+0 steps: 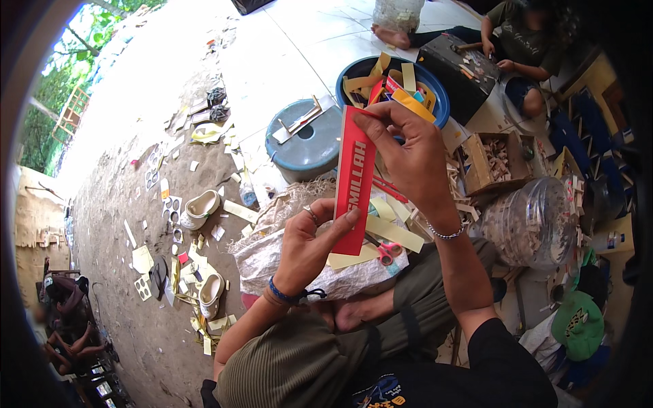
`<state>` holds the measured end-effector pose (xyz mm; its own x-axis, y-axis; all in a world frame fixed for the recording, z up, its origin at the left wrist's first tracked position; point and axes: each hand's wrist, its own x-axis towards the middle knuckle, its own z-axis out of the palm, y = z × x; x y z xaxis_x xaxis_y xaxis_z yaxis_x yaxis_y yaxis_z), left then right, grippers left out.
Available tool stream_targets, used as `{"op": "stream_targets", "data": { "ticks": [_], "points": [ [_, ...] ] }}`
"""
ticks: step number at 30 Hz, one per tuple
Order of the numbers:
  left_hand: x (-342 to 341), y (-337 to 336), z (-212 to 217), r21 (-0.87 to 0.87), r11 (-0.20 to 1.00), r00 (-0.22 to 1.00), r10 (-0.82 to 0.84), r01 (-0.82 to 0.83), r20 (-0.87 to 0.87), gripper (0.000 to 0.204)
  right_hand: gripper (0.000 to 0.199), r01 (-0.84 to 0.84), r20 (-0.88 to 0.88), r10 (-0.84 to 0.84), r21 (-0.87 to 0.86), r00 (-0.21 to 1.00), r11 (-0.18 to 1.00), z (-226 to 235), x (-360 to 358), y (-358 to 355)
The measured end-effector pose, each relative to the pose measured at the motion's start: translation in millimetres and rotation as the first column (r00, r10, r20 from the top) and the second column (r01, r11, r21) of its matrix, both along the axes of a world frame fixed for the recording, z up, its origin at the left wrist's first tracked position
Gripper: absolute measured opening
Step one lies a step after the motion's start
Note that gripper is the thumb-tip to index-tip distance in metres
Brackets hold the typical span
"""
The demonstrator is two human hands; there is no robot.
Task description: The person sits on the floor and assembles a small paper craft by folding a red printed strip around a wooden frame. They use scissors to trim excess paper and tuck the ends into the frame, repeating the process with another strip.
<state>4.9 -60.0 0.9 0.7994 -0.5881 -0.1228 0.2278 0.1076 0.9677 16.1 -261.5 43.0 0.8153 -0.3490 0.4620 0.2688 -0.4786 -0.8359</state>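
Observation:
A red printed strip (356, 180), like a long sticker or card with pale lettering, is held upright in front of me. My left hand (306, 238) pinches its lower part between thumb and fingers. Near the top edge, my right hand (408, 146) grips it with thumb and forefinger. Below, a white woven sack (292, 265) lies across my crossed legs. On it rest pink-handled scissors (389, 253) and several pale yellow paper strips (401, 234). Another red strip or tool partly shows behind my right hand; I cannot tell which.
A blue basin (345, 68) full of coloured strips stands ahead, beside an upturned grey-blue tub (299, 160). To the right are a wooden box (493, 170) of small pieces and a clear plastic jar (524, 228). A co-worker (527, 47) sits at the far right. Clogs (200, 208) and scraps litter the left.

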Motion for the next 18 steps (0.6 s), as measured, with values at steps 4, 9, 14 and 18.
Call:
{"op": "stream_targets", "data": {
  "ticks": [4, 9, 14, 18],
  "points": [
    [-1.2, 1.9, 0.2, 0.051, 0.998, 0.998, 0.017, -0.020, 0.057, 0.026, 0.022, -0.071, -0.015, 0.077, 0.222, 0.997, 0.972, -3.5, 0.4, 1.3],
    [-0.1, 3.4, -1.9, 0.070, 0.997, 0.987, 0.024, -0.036, 0.161, 0.025, 0.022, -0.089, 0.000, 0.091, 0.224, 0.996, 0.971, -5.6, 2.4, -2.2],
    [-0.5, 5.0, -1.1, 0.119, 0.992, 0.969, 0.021, -0.051, 0.247, 0.021, 0.023, -0.161, -0.124, 0.219, 0.365, 0.968, 0.917, -4.2, -2.2, -8.0],
    [0.1, 5.8, 0.2, 0.132, 0.989, 0.946, 0.014, -0.060, 0.325, 0.018, 0.024, -0.214, -0.182, 0.360, 0.538, 0.915, 0.815, -4.7, -4.8, -12.1]
  ]
}}
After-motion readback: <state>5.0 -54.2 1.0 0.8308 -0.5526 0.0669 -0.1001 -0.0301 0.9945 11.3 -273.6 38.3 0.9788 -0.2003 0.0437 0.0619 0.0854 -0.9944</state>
